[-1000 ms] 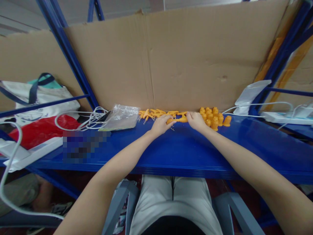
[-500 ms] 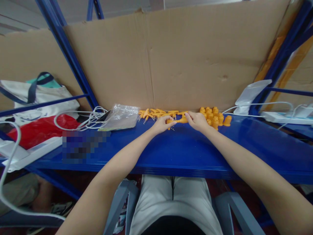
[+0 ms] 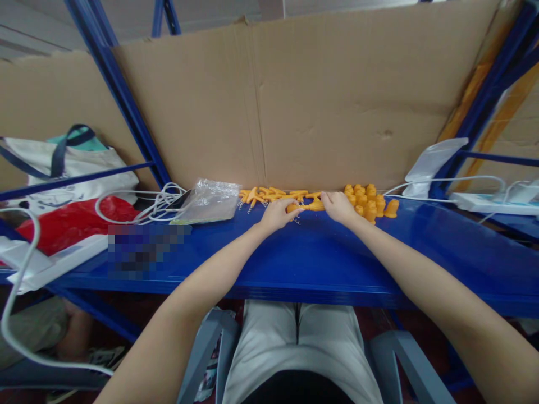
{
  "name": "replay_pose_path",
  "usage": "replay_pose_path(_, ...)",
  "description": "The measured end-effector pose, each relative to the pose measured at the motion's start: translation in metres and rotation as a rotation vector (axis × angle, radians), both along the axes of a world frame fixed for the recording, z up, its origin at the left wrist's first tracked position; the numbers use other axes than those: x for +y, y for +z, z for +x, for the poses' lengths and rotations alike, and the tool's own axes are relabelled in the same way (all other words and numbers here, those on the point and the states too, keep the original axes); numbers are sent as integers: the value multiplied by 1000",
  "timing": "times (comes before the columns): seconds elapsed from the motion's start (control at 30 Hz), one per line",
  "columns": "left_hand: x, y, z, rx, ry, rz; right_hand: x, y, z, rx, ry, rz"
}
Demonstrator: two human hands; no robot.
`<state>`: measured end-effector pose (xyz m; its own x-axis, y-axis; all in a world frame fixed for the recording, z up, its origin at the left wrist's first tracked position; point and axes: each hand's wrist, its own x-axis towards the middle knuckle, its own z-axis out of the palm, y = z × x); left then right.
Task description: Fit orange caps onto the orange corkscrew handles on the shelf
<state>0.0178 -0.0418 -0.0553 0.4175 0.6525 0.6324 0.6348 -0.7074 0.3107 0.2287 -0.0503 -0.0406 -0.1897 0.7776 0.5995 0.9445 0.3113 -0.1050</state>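
Note:
My left hand (image 3: 277,215) is closed, thumb and fingers pinching one end of a slim orange piece (image 3: 310,206) low over the table. That piece resembles a corkscrew part, though the fingers cover much of it. Fingers curled, my right hand (image 3: 339,208) grips its other end. Behind and left of the hands lies a pile of orange corkscrew handles (image 3: 255,195), with metal spirals poking out toward me. Just right of my right hand, several orange bell-shaped caps (image 3: 370,211) stand grouped.
On the blue table (image 3: 303,258), a clear plastic bag (image 3: 214,201) and coiled white cables (image 3: 162,199) lie to the left. A red bag (image 3: 84,219) and a power strip (image 3: 71,261) sit farther left. A cardboard sheet (image 3: 295,101) stands behind.
Both hands keep hold of the orange piece. My right hand has shifted very slightly; the rest looks the same.

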Motion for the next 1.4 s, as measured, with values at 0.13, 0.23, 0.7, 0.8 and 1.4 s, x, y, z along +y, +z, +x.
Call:
replay_pose_path(0.13, -2, 1, -1, 51, 33, 96, 1, 3, 0, 38, 39, -39)
replay_pose_path(0.23, -2, 1, -1, 53, 34, 135, -1, 7, 0, 41, 32, -45)
replay_pose_path(0.7, -5, -1, 0, 89, 127, 271, -6, 19, -2, 169, 12, -153)
replay_pose_path(0.8, -2, 0, -1, 55, 79, 261, -6, 14, -3, 248, 41, -151)
replay_pose_path(1.4, 4, -4, 4, -240, -160, -227, -5, 0, -4, 114, 89, 140)
